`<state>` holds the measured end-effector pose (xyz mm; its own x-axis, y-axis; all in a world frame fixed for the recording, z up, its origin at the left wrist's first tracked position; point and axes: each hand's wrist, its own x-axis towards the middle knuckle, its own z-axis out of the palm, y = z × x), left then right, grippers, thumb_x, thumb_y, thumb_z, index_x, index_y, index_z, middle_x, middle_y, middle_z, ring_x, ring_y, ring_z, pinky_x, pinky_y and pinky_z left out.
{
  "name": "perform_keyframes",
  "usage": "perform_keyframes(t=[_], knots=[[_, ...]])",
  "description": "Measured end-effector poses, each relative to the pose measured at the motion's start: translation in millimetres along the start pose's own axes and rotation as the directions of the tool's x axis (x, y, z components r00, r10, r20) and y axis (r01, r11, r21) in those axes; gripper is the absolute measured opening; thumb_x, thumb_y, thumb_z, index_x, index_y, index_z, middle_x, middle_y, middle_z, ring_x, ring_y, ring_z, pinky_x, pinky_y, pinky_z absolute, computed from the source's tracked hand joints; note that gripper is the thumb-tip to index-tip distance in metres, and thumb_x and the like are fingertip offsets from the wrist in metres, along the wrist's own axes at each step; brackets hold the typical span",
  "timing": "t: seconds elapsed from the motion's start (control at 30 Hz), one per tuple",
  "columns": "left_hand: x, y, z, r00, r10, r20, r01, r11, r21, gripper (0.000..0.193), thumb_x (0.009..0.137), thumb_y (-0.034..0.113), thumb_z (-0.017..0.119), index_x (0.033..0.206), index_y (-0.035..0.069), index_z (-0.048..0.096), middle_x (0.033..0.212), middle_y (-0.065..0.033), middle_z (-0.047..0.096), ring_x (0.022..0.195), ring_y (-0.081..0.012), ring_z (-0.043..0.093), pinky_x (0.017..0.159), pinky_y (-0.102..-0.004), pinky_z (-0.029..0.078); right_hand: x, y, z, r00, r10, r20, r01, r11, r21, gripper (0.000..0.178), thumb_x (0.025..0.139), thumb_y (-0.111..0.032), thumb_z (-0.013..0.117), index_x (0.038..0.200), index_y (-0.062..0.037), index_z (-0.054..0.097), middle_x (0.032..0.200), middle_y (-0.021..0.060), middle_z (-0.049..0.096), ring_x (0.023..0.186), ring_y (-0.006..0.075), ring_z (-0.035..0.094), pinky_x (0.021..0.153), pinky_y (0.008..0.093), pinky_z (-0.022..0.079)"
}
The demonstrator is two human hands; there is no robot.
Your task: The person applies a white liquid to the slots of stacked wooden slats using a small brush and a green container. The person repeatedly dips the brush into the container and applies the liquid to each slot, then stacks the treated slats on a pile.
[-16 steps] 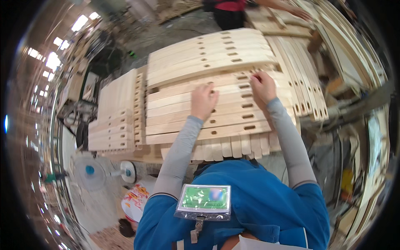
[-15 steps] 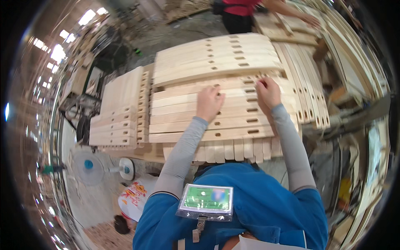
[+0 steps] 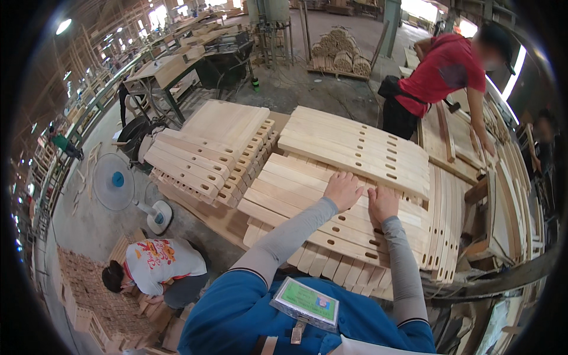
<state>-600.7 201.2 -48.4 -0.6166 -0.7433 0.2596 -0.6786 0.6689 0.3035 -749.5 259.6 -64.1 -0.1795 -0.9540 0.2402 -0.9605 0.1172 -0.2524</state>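
In the middle lies a row of pale wooden boards (image 3: 284, 190) with oval slots near their right ends. My left hand (image 3: 343, 190) rests on the far boards of this row, open, fingers spread toward the far edge. Close on its right, my right hand (image 3: 383, 204) lies on the same boards by their slots, open with its thumb out; its other fingertips are partly hidden. A raised layer of slotted boards (image 3: 355, 147) stands just beyond both hands. Under the row, the ends of more boards (image 3: 331, 263) stick out toward me.
On the left is another stack of slotted boards (image 3: 195, 157); more boards (image 3: 444, 219) lie at right. A fan (image 3: 115, 180) stands on the floor. One person in red (image 3: 441, 74) works at far right; another in white (image 3: 163, 266) bends at lower left.
The view has tilted up and turned, showing more of the workshop. My hands have come closer together, near the raised layer's edge. The person in red now shows more fully.
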Motion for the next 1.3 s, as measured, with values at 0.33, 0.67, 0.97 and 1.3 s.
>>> perform_keyframes(t=[0.33, 0.67, 0.97, 1.3], knots=[[53, -25, 15, 0.986, -0.090, 0.143, 0.096, 0.995, -0.034, 0.034, 0.078, 0.031, 0.048, 0.066, 0.004, 0.065, 0.071, -0.0156, 0.063, 0.070, -0.0308, 0.061, 0.065, -0.0403, 0.048, 58, -25, 11, 0.974, 0.123, 0.189, -0.107, 0.990, -0.093, 0.043, 0.085, -0.030, 0.035, 0.071, -0.0040, 0.066, 0.074, 0.0168, 0.063, 0.071, 0.0329, 0.061, 0.068, 0.0408, 0.049], [59, -33, 13, 0.959, -0.077, 0.273, 0.144, 0.961, -0.236, 0.031, 0.076, 0.031, 0.051, 0.058, 0.008, 0.063, 0.062, -0.0112, 0.061, 0.063, -0.0285, 0.060, 0.059, -0.0400, 0.046, 64, -6, 25, 0.966, 0.070, 0.249, -0.057, 0.997, -0.058, 0.041, 0.083, -0.033, 0.040, 0.068, -0.0046, 0.065, 0.070, 0.0164, 0.063, 0.066, 0.0327, 0.061, 0.064, 0.0420, 0.048], [56, -38, 8, 0.960, -0.063, 0.273, 0.127, 0.967, -0.222, 0.033, 0.078, 0.031, 0.049, 0.061, 0.007, 0.062, 0.063, -0.0119, 0.060, 0.064, -0.0286, 0.059, 0.059, -0.0399, 0.046, 64, -13, 19, 0.975, 0.127, 0.183, -0.137, 0.989, 0.046, 0.035, 0.080, -0.030, 0.045, 0.067, -0.0036, 0.063, 0.069, 0.0175, 0.061, 0.066, 0.0332, 0.061, 0.063, 0.0432, 0.048], [56, -36, 9, 0.970, -0.034, 0.239, 0.099, 0.959, -0.266, 0.031, 0.076, 0.029, 0.048, 0.064, 0.004, 0.062, 0.068, -0.0150, 0.061, 0.066, -0.0312, 0.060, 0.061, -0.0412, 0.047, 66, -3, 25, 0.986, 0.098, 0.136, -0.120, 0.979, 0.165, 0.029, 0.078, -0.028, 0.054, 0.067, -0.0027, 0.063, 0.066, 0.0195, 0.058, 0.063, 0.0358, 0.058, 0.059, 0.0440, 0.046]])
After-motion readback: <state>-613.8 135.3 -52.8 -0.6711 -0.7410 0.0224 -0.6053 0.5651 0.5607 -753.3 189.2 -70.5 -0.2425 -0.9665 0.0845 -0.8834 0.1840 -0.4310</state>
